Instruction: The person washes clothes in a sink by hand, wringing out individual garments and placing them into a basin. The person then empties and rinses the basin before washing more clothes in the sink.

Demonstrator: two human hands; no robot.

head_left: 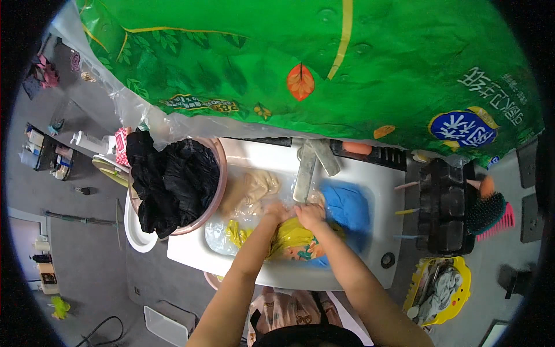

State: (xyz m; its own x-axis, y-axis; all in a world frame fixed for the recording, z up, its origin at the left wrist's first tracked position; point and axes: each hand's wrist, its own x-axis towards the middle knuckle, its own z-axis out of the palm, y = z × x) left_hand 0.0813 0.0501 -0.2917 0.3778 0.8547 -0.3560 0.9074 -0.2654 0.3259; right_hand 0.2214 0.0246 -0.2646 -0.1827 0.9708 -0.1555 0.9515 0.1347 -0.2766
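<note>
Both arms reach into a white basin (376,217) of cloudy, sudsy water. A wet yellow garment (286,236) with an orange and green print lies bunched between my hands, below the metal faucet (306,173). My right hand (311,215) is closed on its upper edge. Beside it, my left hand (277,212) also grips the garment, its fingertips partly lost in the water. To the left of my hands floats a cream cloth (257,188). A blue cloth (346,209) is soaking on the right, part of it under the yellow garment.
A pink tub (218,194) heaped with black clothes (173,179) rests on the basin's left side. A large green plastic package (231,63) overhangs the far edge. At right are a black holder (442,205) with brushes and a yellow basket (459,301) of clothes.
</note>
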